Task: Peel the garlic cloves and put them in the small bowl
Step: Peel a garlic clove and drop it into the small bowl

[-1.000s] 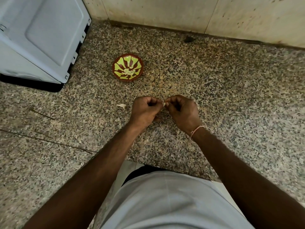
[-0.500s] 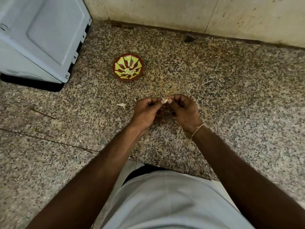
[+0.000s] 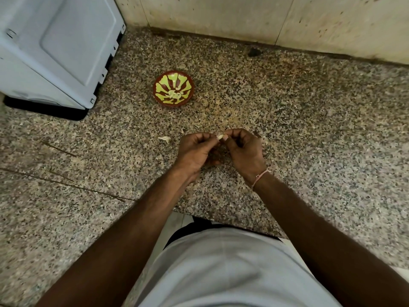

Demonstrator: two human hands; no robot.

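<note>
Left hand and right hand raised together above counter, fingers curled, fingertips meeting. Garlic clove pinched between both hands' fingertips, pale, partly hidden. Thin band on right wrist. Loose clove on counter, left of left hand, apart from it. Small bowl farther back, red-brown with yellow-green pattern, pale peeled cloves inside. Grey appliance at far left, near wall.

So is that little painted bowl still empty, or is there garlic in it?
Not empty. The small bowl stands upright on the counter, and a few pale peeled cloves lie at its middle.
</note>
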